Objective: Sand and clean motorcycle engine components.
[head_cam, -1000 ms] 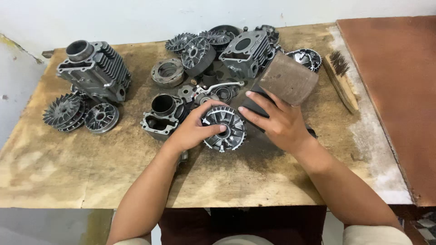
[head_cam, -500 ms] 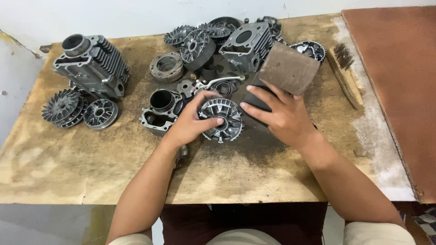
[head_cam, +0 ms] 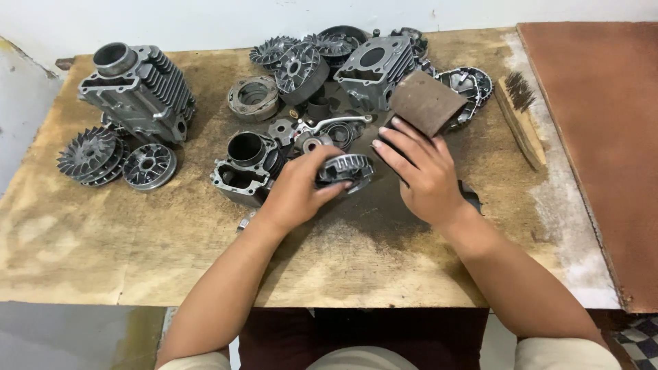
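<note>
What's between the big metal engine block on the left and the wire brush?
In the head view, a heap of metal engine parts and a brown sandpaper sheet lie between them.

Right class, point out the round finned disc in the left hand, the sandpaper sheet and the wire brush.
round finned disc [head_cam: 345, 168], head view, its toothed rim.
sandpaper sheet [head_cam: 426, 103], head view, middle of its brown face.
wire brush [head_cam: 521, 123], head view, its wooden back.

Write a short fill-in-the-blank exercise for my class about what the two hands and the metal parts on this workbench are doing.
1. The left hand grips a round finned metal ____.
2. The right hand holds a brown sheet of ____.
3. The wooden-handled wire brush lies to the ____ of the right hand.
4. The large finned engine cylinder stands at the table's far ____ corner.

Missing words: disc; sandpaper; right; left
</note>
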